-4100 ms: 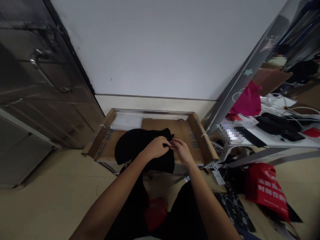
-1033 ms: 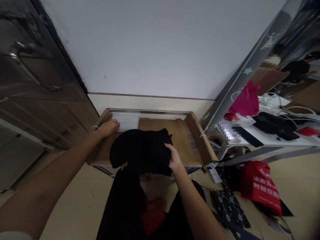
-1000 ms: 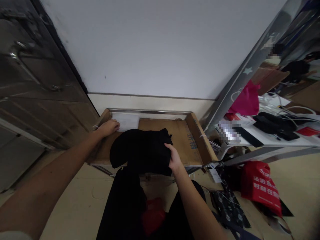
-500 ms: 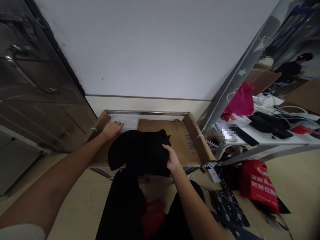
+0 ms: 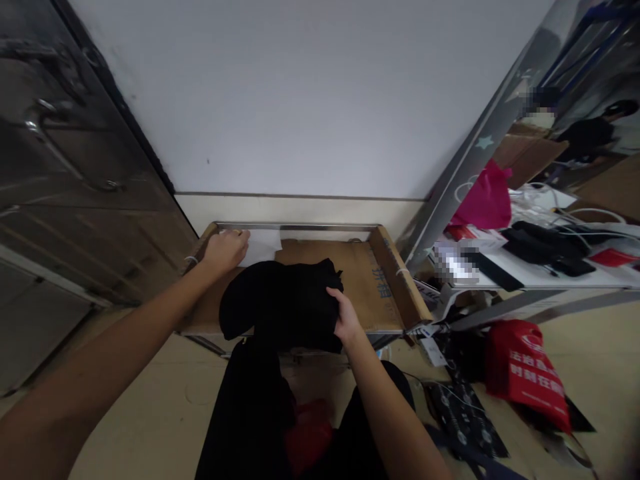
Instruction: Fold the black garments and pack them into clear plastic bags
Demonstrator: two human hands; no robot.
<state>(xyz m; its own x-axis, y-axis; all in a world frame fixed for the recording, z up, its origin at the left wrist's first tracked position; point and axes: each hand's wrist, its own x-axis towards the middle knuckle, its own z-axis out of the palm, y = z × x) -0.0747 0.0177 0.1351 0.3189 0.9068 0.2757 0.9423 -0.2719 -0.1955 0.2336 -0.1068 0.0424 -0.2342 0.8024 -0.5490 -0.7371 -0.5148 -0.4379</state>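
A black cloth (image 5: 285, 300) lies bunched over the front of a cardboard-lined tray (image 5: 357, 267). My right hand (image 5: 345, 319) grips the cloth's right edge, thumb on top and the other fingers hidden beneath it. At the tray's back left corner, my left hand (image 5: 227, 250) is over a flat white sheet (image 5: 265, 245), its fingers curled. Whether it pinches the sheet's edge is too small to tell.
A metal door (image 5: 75, 167) stands on the left. On the right, a white table (image 5: 485, 260) bears a pink bag (image 5: 485, 197), cables and black items. A red bag (image 5: 527, 373) lies on the floor below. People are at the far right.
My left hand has lifted slightly and its fingers have curled more over the white sheet. The right hand keeps its grip on the cloth. The view has shifted a little.
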